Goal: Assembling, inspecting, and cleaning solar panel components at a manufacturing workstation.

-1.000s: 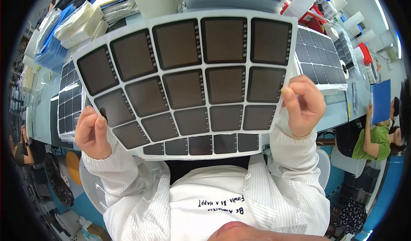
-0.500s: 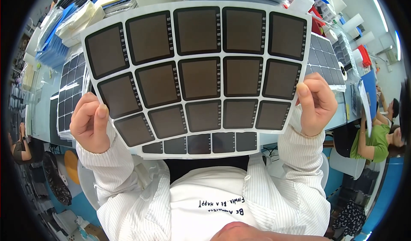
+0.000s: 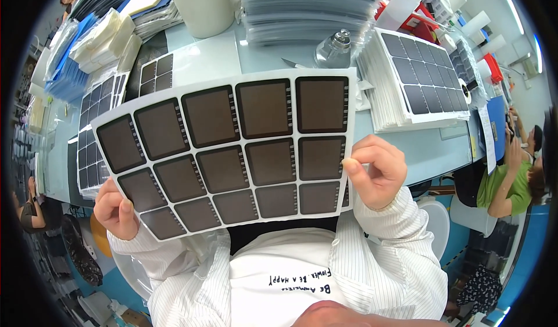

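Observation:
Between my two hands I hold up a thin, slightly curved white-edged sheet of dark brown square panels (image 3: pixel 220 167), tilted toward me over the near table edge. Each panel has rounded corners, a black frame and a row of tiny marks down one side. My left hand (image 3: pixel 118 211) pinches the sheet's lower left edge between thumb and fingers. On the right edge, my right hand (image 3: pixel 379 173) grips it the same way, thumb in front. A sliver of another dark-panelled sheet shows behind it near my right fingers; the rest is hidden.
A thick stack of similar sheets (image 3: pixel 427 74) stands at right, another pile (image 3: pixel 96 147) at left. Behind are a glass bottle (image 3: pixel 333 52), a pointed blade (image 3: pixel 289 64), a pile of plastic sheets (image 3: pixel 308 13) and a pale cylinder (image 3: pixel 200 7). A person in green (image 3: pixel 503 182) sits at right.
The held sheet has come down and to the left, tilting lower on its left side. Both hands moved with it, still pinching its edges. The bottle and blade behind are now uncovered.

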Tool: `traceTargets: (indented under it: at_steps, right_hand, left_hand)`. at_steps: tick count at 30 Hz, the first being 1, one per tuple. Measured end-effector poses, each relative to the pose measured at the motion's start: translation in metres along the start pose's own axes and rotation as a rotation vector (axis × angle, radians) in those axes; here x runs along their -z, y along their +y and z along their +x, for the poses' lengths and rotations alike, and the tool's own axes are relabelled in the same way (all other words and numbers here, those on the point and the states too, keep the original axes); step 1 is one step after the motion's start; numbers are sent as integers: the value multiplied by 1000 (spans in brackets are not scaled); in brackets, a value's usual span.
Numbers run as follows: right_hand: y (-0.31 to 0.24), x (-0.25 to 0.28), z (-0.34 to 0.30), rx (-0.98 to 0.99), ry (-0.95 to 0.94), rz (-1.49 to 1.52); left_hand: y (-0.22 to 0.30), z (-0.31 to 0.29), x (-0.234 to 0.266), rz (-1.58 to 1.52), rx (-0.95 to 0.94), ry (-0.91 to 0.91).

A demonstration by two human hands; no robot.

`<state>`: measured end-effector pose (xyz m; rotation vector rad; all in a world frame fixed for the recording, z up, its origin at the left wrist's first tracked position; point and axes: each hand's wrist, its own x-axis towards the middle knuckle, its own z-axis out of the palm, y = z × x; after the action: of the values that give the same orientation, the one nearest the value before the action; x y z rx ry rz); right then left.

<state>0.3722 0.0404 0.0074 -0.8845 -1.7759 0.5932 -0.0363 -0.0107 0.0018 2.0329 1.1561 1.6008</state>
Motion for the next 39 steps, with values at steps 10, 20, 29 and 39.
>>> traceTargets:
  at_steps: [10,20,29,39]
  right_hand:
    - [-2,-6,0,53,-89,3]
    - [-4,-1,-1,98,-101,-43]
    - [0,10,-6,-130,-207,48]
    - [11,14,-12,-556,-352,93]
  left_hand:
    - [-11,-31,14,-9,100,-5]
    - [-11,-30,2,-17,85,71]
    - [-19,-24,-14,-136,145,-36]
    - [-32,-22,-23,-106,347,-335]
